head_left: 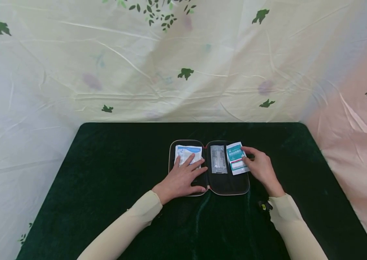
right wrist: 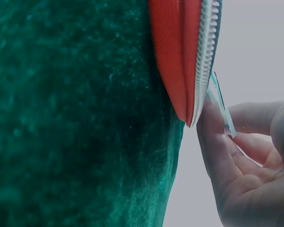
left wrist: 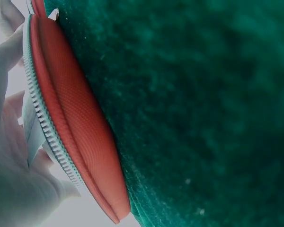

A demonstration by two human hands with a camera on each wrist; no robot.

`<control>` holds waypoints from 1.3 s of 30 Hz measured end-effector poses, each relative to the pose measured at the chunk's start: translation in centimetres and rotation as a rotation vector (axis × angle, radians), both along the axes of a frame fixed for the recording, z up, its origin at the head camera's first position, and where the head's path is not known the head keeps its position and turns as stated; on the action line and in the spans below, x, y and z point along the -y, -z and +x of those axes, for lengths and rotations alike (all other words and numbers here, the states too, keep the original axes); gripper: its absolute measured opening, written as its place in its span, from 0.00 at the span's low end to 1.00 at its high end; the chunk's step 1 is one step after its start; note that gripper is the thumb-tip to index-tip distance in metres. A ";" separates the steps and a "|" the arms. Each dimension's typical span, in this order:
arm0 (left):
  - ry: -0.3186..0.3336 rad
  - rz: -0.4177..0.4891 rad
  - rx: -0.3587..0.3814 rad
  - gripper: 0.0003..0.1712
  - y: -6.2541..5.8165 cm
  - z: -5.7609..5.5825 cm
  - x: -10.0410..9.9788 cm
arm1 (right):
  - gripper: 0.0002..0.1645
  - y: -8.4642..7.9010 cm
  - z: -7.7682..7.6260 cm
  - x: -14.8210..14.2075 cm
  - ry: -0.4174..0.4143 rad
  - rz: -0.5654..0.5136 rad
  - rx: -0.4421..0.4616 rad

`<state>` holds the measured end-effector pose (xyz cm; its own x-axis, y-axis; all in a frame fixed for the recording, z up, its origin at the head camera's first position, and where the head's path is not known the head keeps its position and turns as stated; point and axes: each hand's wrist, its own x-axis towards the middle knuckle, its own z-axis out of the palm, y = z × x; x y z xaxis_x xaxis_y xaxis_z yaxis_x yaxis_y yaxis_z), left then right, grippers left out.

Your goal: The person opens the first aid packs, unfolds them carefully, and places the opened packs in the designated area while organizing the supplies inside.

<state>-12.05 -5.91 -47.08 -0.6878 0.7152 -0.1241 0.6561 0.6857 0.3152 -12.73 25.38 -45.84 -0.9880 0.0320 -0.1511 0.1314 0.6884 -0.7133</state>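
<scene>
A zippered case [head_left: 228, 186], black inside and red outside, lies unfolded on the table. My left hand [head_left: 181, 180] rests with spread fingers over its left half, touching a white and blue packet [head_left: 188, 150] there. In the left wrist view the same hand [left wrist: 19, 175] reaches over the zipper edge [left wrist: 52, 127]. My right hand [head_left: 261, 167] pinches a teal and white packet [head_left: 235, 157] by its right edge, over the right half of the case. The right wrist view shows this packet [right wrist: 222, 109] between thumb and fingers. Left of it lies a clear wrapped packet [head_left: 218, 159].
Dark green velvet cloth [head_left: 121, 162] covers the table. Behind it hangs a pale curtain [head_left: 131, 72] with green leaf prints. A small black object [head_left: 264, 206] shows beside the right cuff.
</scene>
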 end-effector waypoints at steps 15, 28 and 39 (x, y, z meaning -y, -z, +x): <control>-0.003 0.005 0.000 0.44 0.0 0.1 0.0 | 0.25 0.7 -0.5 1.5 -0.064 0.105 -0.096; -0.008 0.012 0.009 0.44 0.0 0.2 0.0 | 0.24 0.9 -0.8 2.5 -0.105 0.086 -0.104; -0.006 0.019 0.012 0.43 -0.1 0.2 0.1 | 0.24 0.7 -1.5 2.9 -0.103 0.163 -0.061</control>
<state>-11.87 -5.98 -47.01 -0.6906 0.7134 -0.1185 0.6481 0.6832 0.3364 -14.20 22.45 -46.58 -0.9945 -0.0502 -0.0917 0.0144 0.8028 -0.5961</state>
